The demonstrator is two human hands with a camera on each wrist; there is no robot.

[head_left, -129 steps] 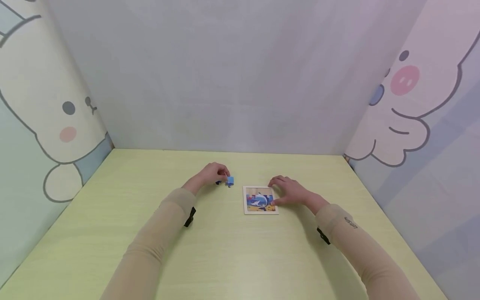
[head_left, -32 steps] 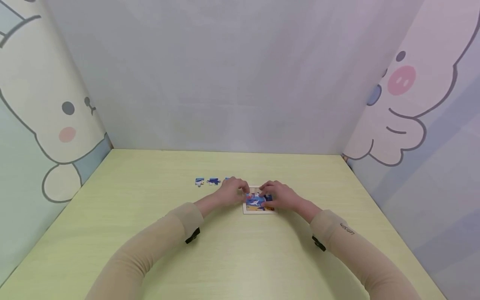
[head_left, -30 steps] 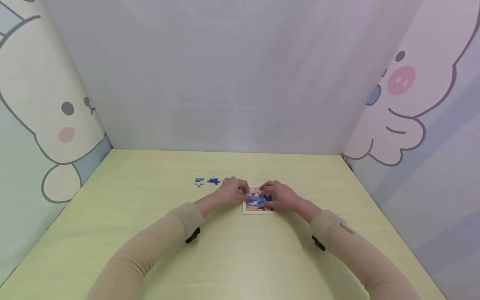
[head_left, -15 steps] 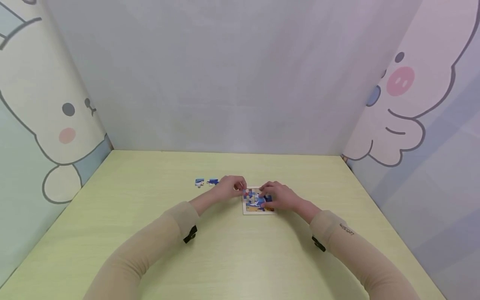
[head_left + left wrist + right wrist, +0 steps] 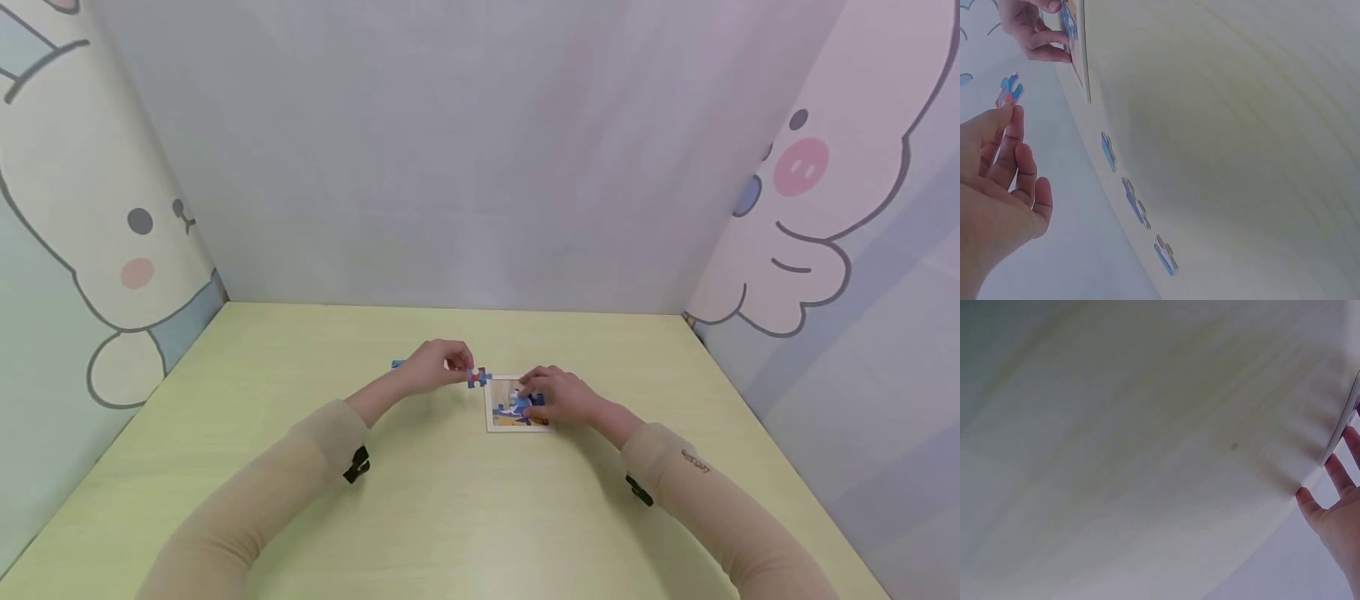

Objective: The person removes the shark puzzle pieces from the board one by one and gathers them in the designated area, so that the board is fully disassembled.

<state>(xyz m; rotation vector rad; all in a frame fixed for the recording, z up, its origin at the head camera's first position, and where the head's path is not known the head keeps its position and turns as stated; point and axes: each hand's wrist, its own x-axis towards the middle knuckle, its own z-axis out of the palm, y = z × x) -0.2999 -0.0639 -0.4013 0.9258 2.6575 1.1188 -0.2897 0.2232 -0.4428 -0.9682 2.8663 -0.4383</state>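
Observation:
My left hand (image 5: 433,367) pinches a blue and red jigsaw piece (image 5: 477,378) between thumb and fingertips, just off the upper left corner of the puzzle frame (image 5: 517,429). In the left wrist view that piece (image 5: 1010,90) is held up above the table. The white-rimmed frame holds a partly filled sea picture with bare board along its top and upper left. My right hand (image 5: 566,396) rests on the frame's right side, its fingers spread over the pieces and hiding part of the picture.
Three loose pieces lie in a row in the left wrist view: a blue one (image 5: 1109,152), a middle one (image 5: 1135,203) and a nearer one (image 5: 1165,255). My left hand mostly hides them in the head view. A grey curtain (image 5: 465,167) stands behind the table (image 5: 465,517).
My left hand has gone from the loose pieces to the frame, then drawn back left with the blue and red piece out of its upper left part. My right hand has shifted farther over the picture.

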